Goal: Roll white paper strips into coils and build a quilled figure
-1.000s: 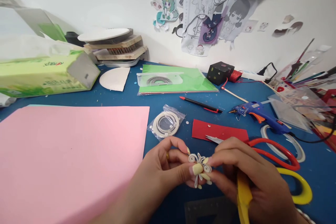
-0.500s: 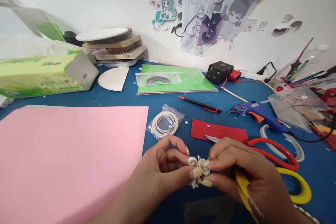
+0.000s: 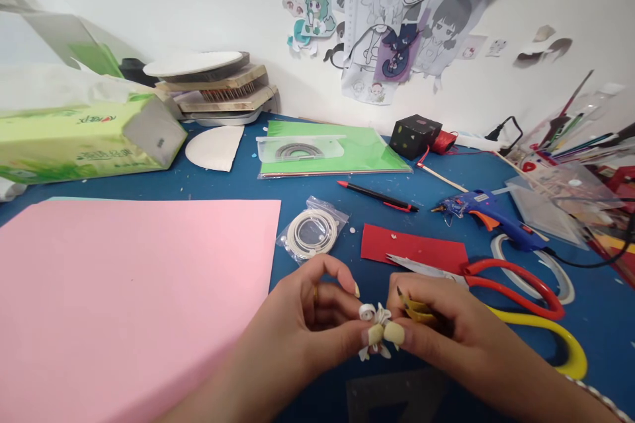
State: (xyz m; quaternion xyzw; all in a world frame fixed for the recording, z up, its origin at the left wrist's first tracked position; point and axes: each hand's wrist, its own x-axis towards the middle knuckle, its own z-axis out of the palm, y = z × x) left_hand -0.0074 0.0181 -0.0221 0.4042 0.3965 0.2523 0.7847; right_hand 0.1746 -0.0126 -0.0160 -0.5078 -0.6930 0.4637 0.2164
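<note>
Between my hands, low in the middle of the head view, is a small white quilled paper flower (image 3: 381, 314) made of coiled and looped strips. My left hand (image 3: 307, 330) pinches its left side with the thumb, index finger raised and curved. From the right, my right hand (image 3: 446, 330) presses its thumb on the flower beside the left thumb. Yellow tweezers (image 3: 419, 312) are tucked in the right hand's curled fingers, dark tip pointing up and left. Scissors (image 3: 516, 285) with one red and one yellow handle lie behind the right hand, blades partly over a red paper strip (image 3: 411, 244).
Pink paper (image 3: 133, 291) covers the left of the blue table. A bag of white paper strips (image 3: 312, 232), a black pen (image 3: 380, 196) and a blue glue gun (image 3: 489, 211) lie beyond my hands. Farther back are a tissue pack (image 3: 84, 142) and a black box (image 3: 415, 137).
My right hand has turned, its fingers curling in and its thumb coming on top of the flower. The tweezers now point up and left instead of down and right, and more of the scissors shows.
</note>
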